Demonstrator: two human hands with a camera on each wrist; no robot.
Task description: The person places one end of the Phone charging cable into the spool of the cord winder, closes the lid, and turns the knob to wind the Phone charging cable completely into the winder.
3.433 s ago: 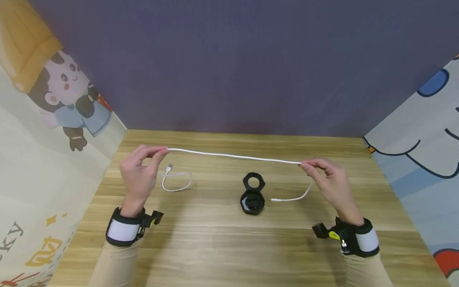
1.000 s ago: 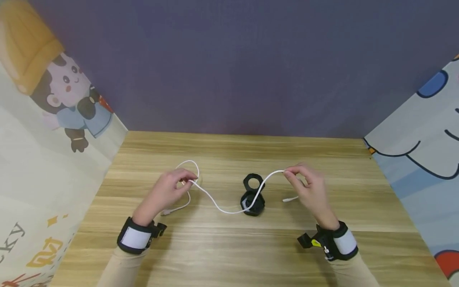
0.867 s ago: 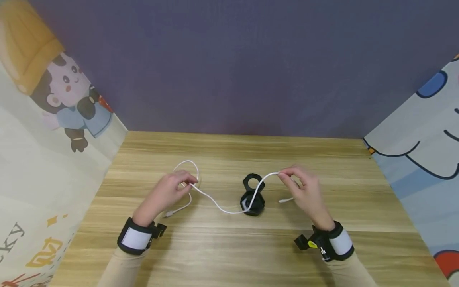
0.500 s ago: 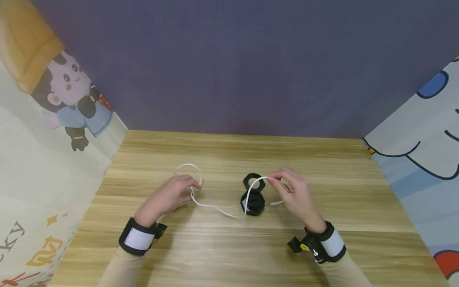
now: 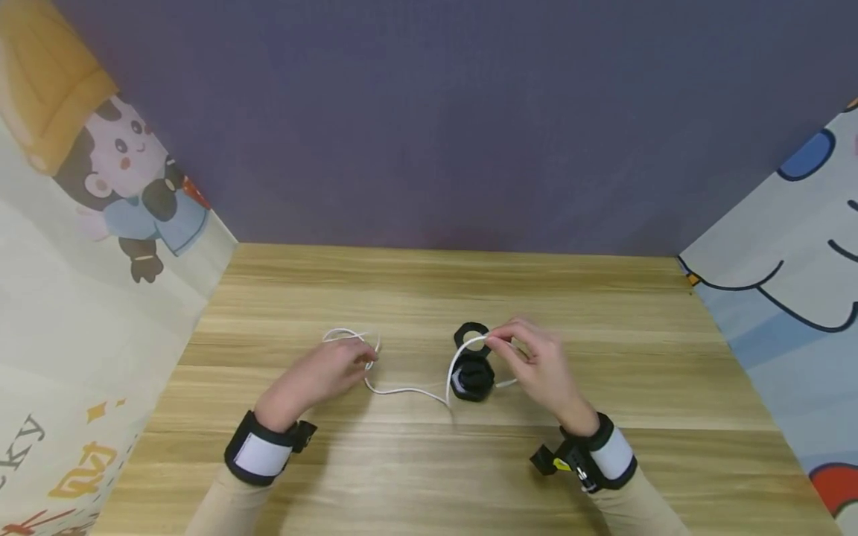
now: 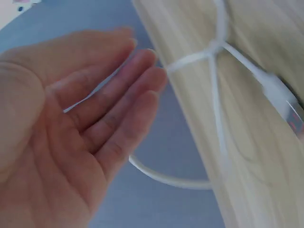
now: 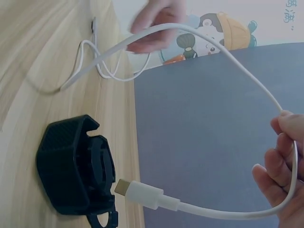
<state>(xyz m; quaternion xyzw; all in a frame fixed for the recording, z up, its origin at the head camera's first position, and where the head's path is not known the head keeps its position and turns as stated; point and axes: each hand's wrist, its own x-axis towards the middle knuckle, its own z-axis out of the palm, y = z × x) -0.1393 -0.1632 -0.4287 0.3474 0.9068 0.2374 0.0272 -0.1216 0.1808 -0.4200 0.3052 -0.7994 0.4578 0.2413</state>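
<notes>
A white USB cable (image 5: 410,390) runs across the table between both hands. My right hand (image 5: 544,368) pinches it between thumb and fingertips, lifting an arc off the wood; its USB-C plug (image 7: 142,193) dangles below that hand beside the black case. My left hand (image 5: 320,380) hovers by the cable's looped part with loosely bent fingers, and in the left wrist view nothing is pinched between thumb and fingers. The USB-A plug (image 6: 281,97) lies beyond those fingertips. A black hexagonal case (image 5: 472,378) with a ring-shaped flap (image 5: 471,339) folded back sits left of my right hand.
The wood-grain table (image 5: 415,469) meets a dark blue-grey wall (image 5: 429,134) at the back. Cartoon-printed panels stand on the left (image 5: 80,298) and right (image 5: 784,283). Each wrist wears a black strap with a small camera.
My right hand has moved left and down, bringing its cable end near the black case. My left hand has moved right and lowered, releasing the cable, which now hangs slack from my right hand.
</notes>
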